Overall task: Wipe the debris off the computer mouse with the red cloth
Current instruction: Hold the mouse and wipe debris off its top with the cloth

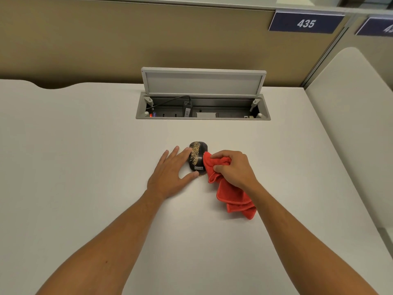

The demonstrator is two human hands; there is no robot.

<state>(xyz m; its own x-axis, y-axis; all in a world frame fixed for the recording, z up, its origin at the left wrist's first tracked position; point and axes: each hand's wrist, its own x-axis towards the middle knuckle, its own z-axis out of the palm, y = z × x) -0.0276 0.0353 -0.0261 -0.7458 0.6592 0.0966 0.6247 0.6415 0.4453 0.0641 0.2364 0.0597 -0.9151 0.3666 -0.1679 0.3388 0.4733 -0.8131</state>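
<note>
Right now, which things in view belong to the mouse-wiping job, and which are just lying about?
In the job: computer mouse, debris, red cloth, left hand, right hand.

Lying about: open cable box, sign 435.

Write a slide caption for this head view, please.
Left hand steadies the debris-covered mouse; right hand presses the red cloth against it.
</note>
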